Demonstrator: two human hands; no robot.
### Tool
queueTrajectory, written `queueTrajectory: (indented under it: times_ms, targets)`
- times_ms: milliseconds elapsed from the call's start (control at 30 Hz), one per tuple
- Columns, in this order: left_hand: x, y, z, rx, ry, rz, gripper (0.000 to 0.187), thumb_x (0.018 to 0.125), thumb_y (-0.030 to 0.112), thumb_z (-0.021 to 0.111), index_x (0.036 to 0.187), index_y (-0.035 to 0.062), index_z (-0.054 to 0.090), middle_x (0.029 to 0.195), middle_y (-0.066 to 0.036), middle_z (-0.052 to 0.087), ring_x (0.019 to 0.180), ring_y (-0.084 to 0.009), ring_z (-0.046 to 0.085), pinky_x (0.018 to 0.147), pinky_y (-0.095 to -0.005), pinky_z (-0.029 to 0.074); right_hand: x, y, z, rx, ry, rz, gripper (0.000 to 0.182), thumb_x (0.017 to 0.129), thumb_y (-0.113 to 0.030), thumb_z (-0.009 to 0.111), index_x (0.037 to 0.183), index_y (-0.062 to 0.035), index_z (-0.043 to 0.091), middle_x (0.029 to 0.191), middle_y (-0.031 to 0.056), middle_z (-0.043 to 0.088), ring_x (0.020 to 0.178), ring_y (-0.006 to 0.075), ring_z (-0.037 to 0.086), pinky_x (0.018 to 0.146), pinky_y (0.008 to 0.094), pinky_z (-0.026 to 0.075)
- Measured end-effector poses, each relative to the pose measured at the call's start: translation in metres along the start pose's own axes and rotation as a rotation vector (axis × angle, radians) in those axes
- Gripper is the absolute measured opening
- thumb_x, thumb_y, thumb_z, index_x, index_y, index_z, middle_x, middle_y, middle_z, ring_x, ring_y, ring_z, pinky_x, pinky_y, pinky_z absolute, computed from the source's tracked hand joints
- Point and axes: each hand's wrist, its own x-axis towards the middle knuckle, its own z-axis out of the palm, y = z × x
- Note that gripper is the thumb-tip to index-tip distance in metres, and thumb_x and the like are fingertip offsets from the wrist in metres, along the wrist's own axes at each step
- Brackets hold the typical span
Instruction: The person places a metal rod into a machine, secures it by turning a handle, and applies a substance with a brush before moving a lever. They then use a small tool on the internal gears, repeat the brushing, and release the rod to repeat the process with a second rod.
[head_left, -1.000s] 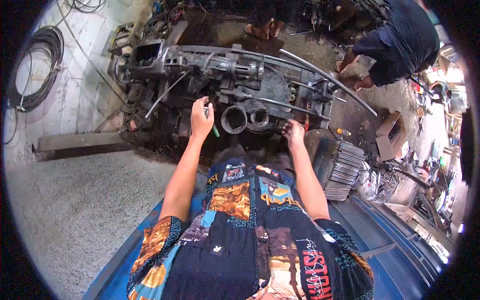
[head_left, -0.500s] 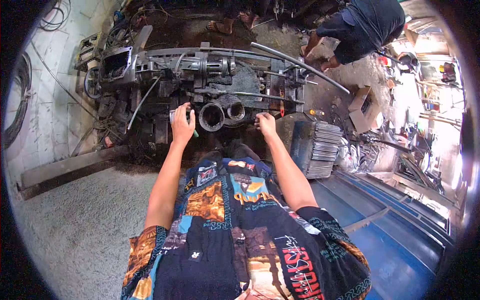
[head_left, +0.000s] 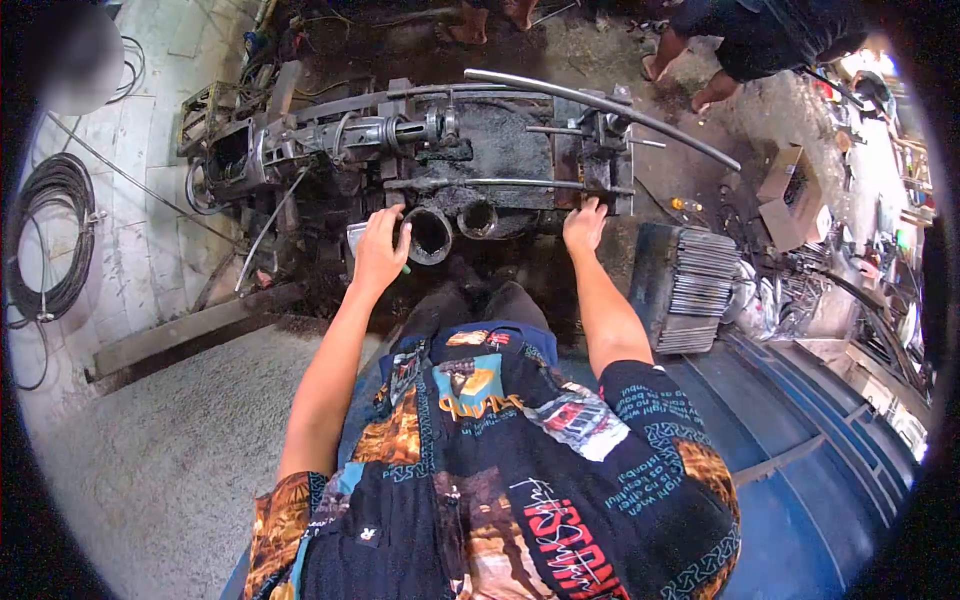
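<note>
My left hand [head_left: 379, 250] is by the front edge of a greasy metal machine [head_left: 500, 150], left of the larger round metal cup [head_left: 430, 237]. Its fingers curl over a flat, pale metal piece [head_left: 355, 236]. A small green end shows beside the thumb, and the palm hides how the two join. A smaller cup [head_left: 478, 217] stands to the right. My right hand [head_left: 584, 226] is at the machine's right end, below the long horizontal rod [head_left: 500, 184]. Those fingers are bent and closed, hiding whatever is in them.
A long metal pipe [head_left: 620, 106] slants across the machine's far right. A finned metal block [head_left: 697, 285] sits right of my arm. Farther right is an open cardboard box [head_left: 790, 200]. Coiled cable [head_left: 50, 240] hangs on the left wall. Another person's legs [head_left: 700, 60] are at the back.
My right hand has moved right and forward to the machine's end, covering where a red handle showed before. My left hand has shifted slightly right, closer to the larger cup. The view has turned slightly.
</note>
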Motion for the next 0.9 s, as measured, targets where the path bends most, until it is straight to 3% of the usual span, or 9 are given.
queueTrajectory:
  times_ms: [67,167,333,400,467,533,600,833,900]
  targets:
    - [0.000,0.008,0.001,0.044,0.015,0.039,0.027,0.088,0.009,0.060,0.114,-0.0012,0.056,0.098,-0.017,0.060,0.095,-0.0338,0.058,0.083,-0.0411,0.047,0.005,0.004,0.001,0.066,-0.041,-0.012,0.057,0.085,-0.017,0.056,0.136,0.0021,0.038,0.128,0.0269,0.045,0.115,0.0451,0.049,0.096,0.0493,0.045]
    - [0.002,0.011,0.005,0.030,0.032,0.024,0.028,0.088,0.009,0.061,0.113,-0.0015,0.057,0.095,-0.017,0.060,0.093,-0.0340,0.059,0.082,-0.0414,0.048,0.000,-0.011,-0.020,0.173,-0.079,0.005,0.048,0.086,-0.017,0.058,0.124,0.0070,0.041,0.122,0.0352,0.048,0.113,0.0469,0.052,0.095,0.0489,0.044]
    - [0.013,0.027,0.007,-0.030,0.052,-0.025,0.030,0.088,0.009,0.062,0.115,-0.0017,0.057,0.095,-0.017,0.061,0.093,-0.0339,0.059,0.082,-0.0411,0.048,-0.037,-0.011,-0.059,0.194,-0.184,0.017,0.029,0.089,-0.016,0.051,0.109,0.0040,0.044,0.089,0.0361,0.062,0.090,0.0529,0.060,0.081,0.0573,0.047]
    - [0.021,0.027,0.009,-0.015,0.071,0.007,0.030,0.088,0.009,0.061,0.116,-0.0013,0.057,0.095,-0.016,0.061,0.093,-0.0336,0.059,0.082,-0.0410,0.048,-0.052,-0.016,-0.087,0.198,-0.255,0.050,0.029,0.089,-0.016,0.052,0.110,0.0039,0.050,0.092,0.0344,0.063,0.093,0.0497,0.061,0.082,0.0539,0.048]
    - [0.028,0.028,0.010,-0.001,0.082,0.049,0.030,0.088,0.009,0.061,0.116,-0.0008,0.056,0.095,-0.016,0.061,0.092,-0.0333,0.059,0.082,-0.0409,0.048,-0.075,-0.048,-0.132,0.364,-0.320,-0.197,0.030,0.089,-0.012,0.052,0.112,0.0066,0.057,0.098,0.0302,0.064,0.090,0.0483,0.062,0.079,0.0516,0.049]
    - [0.035,0.034,0.012,-0.016,0.089,0.031,0.030,0.088,0.009,0.061,0.117,0.0000,0.056,0.096,-0.015,0.061,0.093,-0.0333,0.059,0.083,-0.0406,0.048,-0.070,-0.071,-0.125,0.515,-0.107,-0.448,0.030,0.089,-0.006,0.051,0.116,0.0048,0.058,0.100,0.0295,0.063,0.093,0.0468,0.061,0.080,0.0493,0.048]
    - [0.037,0.033,0.015,-0.022,0.080,0.046,0.030,0.088,0.009,0.061,0.117,0.0002,0.056,0.096,-0.015,0.060,0.093,-0.0334,0.059,0.083,-0.0405,0.048,-0.058,-0.094,-0.114,0.517,0.006,-0.514,0.034,0.090,-0.005,0.049,0.122,0.0058,0.054,0.099,0.0298,0.060,0.091,0.0473,0.059,0.079,0.0500,0.048]
    - [0.041,0.022,0.006,-0.076,0.060,0.097,0.032,0.087,0.008,0.062,0.117,0.0001,0.057,0.097,-0.016,0.061,0.094,-0.0337,0.059,0.085,-0.0403,0.048,-0.034,-0.137,-0.078,0.203,-0.078,-0.463,0.049,0.089,-0.006,0.047,0.137,0.0054,0.041,0.105,0.0309,0.053,0.088,0.0468,0.059,0.080,0.0522,0.048]
    - [0.040,0.012,0.002,-0.094,0.078,0.108,0.031,0.087,0.008,0.062,0.117,-0.0002,0.057,0.096,-0.016,0.061,0.094,-0.0331,0.060,0.084,-0.0403,0.048,-0.043,-0.132,-0.068,0.193,-0.062,-0.431,0.044,0.091,-0.008,0.044,0.133,0.0049,0.045,0.103,0.0328,0.054,0.088,0.0476,0.059,0.079,0.0533,0.048]
